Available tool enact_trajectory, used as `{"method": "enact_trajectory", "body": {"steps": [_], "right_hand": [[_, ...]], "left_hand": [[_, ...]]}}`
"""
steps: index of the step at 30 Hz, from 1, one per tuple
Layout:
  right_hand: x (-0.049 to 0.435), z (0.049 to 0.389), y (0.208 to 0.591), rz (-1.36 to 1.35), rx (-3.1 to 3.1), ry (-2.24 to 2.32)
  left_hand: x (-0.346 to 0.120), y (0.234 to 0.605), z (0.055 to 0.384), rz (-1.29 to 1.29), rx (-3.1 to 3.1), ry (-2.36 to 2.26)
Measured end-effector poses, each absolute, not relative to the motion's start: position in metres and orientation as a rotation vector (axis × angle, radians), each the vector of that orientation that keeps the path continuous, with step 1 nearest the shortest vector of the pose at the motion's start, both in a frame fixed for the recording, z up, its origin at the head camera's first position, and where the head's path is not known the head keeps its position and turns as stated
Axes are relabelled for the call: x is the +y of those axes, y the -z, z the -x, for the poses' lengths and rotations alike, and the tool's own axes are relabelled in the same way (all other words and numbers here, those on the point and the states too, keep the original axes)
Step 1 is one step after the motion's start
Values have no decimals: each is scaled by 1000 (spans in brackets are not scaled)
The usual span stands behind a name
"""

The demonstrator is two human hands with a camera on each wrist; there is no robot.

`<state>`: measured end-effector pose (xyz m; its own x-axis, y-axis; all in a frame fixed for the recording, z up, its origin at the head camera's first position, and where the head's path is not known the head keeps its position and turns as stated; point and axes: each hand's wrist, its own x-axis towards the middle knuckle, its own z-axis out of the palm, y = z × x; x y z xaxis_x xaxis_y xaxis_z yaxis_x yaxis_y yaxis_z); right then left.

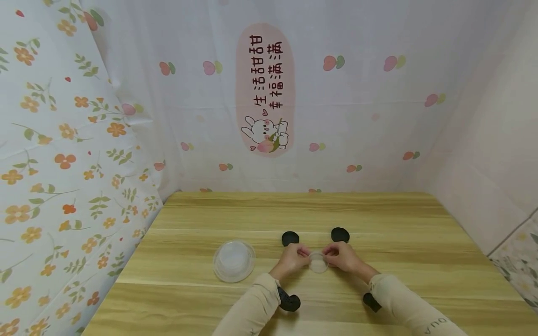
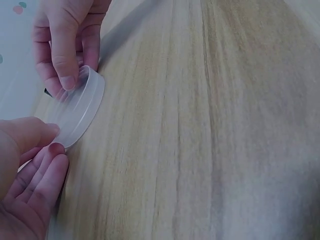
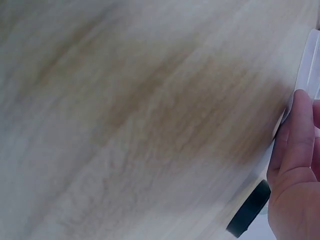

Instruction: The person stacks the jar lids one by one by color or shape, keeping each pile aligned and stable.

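A small, shallow clear plastic lid [image 1: 318, 264], round with a raised rim, is held between both hands close over the wooden table. My left hand [image 1: 293, 258] pinches its near-left edge between thumb and fingertips. On the opposite side, my right hand [image 1: 343, 256] pinches the rim, thumb on top. The left wrist view shows the lid [image 2: 89, 107] tilted, its ridged side facing the camera. In the right wrist view only part of the lid [image 3: 308, 65] shows, past the fingers of the right hand [image 3: 297, 155].
Left of the hands stands a stack of clear plastic round containers [image 1: 233, 261]. Just beyond the hands are two black round discs, one at left [image 1: 290, 238] and one at right [image 1: 340, 234]. Black wrist gear [image 1: 289, 299] shows by the left sleeve. A patterned cloth [image 1: 357, 116] hangs behind the table.
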<state>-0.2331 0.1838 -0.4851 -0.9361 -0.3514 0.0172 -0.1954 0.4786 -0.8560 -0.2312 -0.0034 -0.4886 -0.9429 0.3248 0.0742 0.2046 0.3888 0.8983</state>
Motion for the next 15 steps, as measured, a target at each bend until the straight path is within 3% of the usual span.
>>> {"method": "enact_trajectory", "body": {"steps": [15], "right_hand": [[178,240,467,471,2648,1479]], "left_hand": [[-8,475,239,-442,2560,-1756]]}}
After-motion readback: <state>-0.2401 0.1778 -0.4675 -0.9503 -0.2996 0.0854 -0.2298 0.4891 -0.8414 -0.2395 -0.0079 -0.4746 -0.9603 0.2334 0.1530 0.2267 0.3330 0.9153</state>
